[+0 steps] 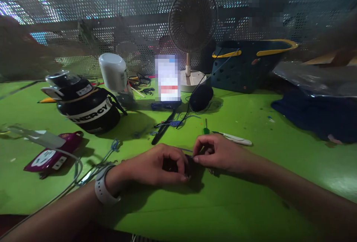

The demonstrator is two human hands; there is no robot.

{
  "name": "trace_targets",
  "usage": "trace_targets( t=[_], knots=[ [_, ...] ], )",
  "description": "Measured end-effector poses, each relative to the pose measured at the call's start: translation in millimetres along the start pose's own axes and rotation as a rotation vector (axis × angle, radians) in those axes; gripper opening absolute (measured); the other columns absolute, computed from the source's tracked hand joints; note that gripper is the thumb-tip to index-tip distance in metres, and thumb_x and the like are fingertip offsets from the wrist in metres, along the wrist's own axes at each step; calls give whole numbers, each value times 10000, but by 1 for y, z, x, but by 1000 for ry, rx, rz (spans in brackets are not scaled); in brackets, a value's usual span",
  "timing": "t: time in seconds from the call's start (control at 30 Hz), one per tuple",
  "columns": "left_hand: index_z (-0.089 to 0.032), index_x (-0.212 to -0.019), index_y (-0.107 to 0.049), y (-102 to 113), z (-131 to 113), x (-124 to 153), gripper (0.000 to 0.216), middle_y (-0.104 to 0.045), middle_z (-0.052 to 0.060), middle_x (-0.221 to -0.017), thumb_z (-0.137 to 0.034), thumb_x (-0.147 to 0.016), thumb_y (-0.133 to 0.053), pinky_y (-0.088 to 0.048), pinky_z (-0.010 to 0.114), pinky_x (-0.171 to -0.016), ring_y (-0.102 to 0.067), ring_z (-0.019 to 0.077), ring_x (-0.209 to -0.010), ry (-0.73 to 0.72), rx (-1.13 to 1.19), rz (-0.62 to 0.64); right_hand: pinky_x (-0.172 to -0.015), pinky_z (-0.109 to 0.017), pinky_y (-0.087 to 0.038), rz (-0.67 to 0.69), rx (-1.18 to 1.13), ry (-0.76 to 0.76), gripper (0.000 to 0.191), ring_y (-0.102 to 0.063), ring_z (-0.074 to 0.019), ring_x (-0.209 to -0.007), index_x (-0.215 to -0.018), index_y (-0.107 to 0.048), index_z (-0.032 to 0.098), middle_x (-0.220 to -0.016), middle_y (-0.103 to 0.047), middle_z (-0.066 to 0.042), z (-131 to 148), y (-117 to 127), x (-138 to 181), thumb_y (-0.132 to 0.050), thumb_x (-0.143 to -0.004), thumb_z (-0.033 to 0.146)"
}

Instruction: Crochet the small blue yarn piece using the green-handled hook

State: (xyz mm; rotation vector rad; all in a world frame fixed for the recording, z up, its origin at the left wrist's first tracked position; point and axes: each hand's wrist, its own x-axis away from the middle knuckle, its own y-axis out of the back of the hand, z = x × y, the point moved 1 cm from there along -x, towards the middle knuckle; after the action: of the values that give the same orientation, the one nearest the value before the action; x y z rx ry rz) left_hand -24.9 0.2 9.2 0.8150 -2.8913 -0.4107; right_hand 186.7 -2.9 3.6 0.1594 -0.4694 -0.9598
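Note:
My left hand [158, 165], with a pale watch band on its wrist, hovers low over the green table, thumb and fingers curled together in a pinch. Facing it, my right hand [220, 152] pinches thumb against forefinger. The fingertips almost meet around something small and dark that I cannot make out. A thin bluish strand [184, 149] runs just behind the fingers. Beyond my right hand lie a white-handled cutting tool [237, 139] and a small green-handled tool [206, 128]. Further back are a small blue knitted-looking piece [175, 123] and a black pen-like stick [163, 130].
A dark yarn ball [201, 97], a lit phone [169, 80] and a fan [192, 18] stand behind. At left are a black bottle [92, 110], a purple power strip [55, 154] and cables. A dark basket [237, 70] and navy cloth [315, 113] occupy the right.

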Motion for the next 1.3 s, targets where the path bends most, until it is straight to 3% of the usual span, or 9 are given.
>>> trace_targets(
  t=[0.13,0.3,0.53,0.67,0.87,0.97,1.07,1.17,1.3],
  knots=[
    [-151,-824,-659,-2,0,1,108,-671,17,-782,-255,-854,-658,-457,238,-652,-592,122,-697,39,-176,47,-396,-168,-442,42,-160,-80,153,-570,-80,-450,-832,-592,171,-571,-598,43,-1,0,3,-702,-775,261],
    [-165,-829,-659,-1,-1,0,101,-681,20,-819,-261,-861,-654,-460,240,-686,-606,127,-737,-3,-246,48,-447,-181,-465,73,-293,-70,213,-545,-52,-468,-803,-573,168,-674,-622,39,-3,4,3,-754,-726,250],
    [-161,-833,-660,0,-1,0,124,-676,25,-817,-282,-860,-657,-474,248,-693,-616,138,-744,43,-227,50,-469,-187,-376,-38,-24,32,101,-514,-79,-556,-831,-636,163,-639,-602,24,1,3,5,-667,-737,144],
    [-147,-821,-657,0,-1,-1,147,-666,23,-793,-290,-858,-657,-457,234,-658,-602,133,-712,64,-233,66,-403,-168,-364,-8,-166,-72,101,-511,-64,-465,-816,-573,172,-585,-580,54,5,-1,6,-631,-740,141],
    [-156,-813,-649,1,-2,-2,120,-661,11,-802,-266,-861,-655,-450,229,-668,-594,123,-720,33,-229,84,-373,-154,-351,7,-340,-105,225,-443,-15,-423,-857,-507,179,-747,-596,42,6,-5,0,-623,-683,97],
    [-154,-810,-636,1,-1,-3,125,-650,8,-794,-266,-861,-655,-454,233,-667,-589,123,-715,40,-192,96,-381,-152,-341,-14,-324,-76,306,-431,-16,-446,-940,-499,184,-792,-589,36,5,-5,1,-611,-678,76],
    [-153,-810,-625,1,1,-4,131,-642,8,-804,-269,-866,-649,-459,241,-682,-585,126,-728,54,-147,94,-359,-159,-306,4,-275,-82,264,-423,-29,-431,-961,-504,191,-763,-587,40,4,-2,2,-568,-718,109],
    [-156,-819,-627,1,0,-3,135,-631,0,-782,-279,-873,-639,-450,236,-662,-567,121,-704,90,-125,86,-367,-176,-316,-42,-152,-96,90,-436,-59,-458,-855,-534,196,-685,-554,46,4,1,3,-583,-780,197],
    [-159,-820,-636,2,-1,-2,122,-643,-3,-771,-268,-875,-636,-432,222,-640,-556,113,-684,92,-117,72,-461,-211,-369,-128,-14,-44,190,-468,-86,-526,-732,-525,196,-640,-533,43,6,3,4,-685,-773,290]
  ],
)
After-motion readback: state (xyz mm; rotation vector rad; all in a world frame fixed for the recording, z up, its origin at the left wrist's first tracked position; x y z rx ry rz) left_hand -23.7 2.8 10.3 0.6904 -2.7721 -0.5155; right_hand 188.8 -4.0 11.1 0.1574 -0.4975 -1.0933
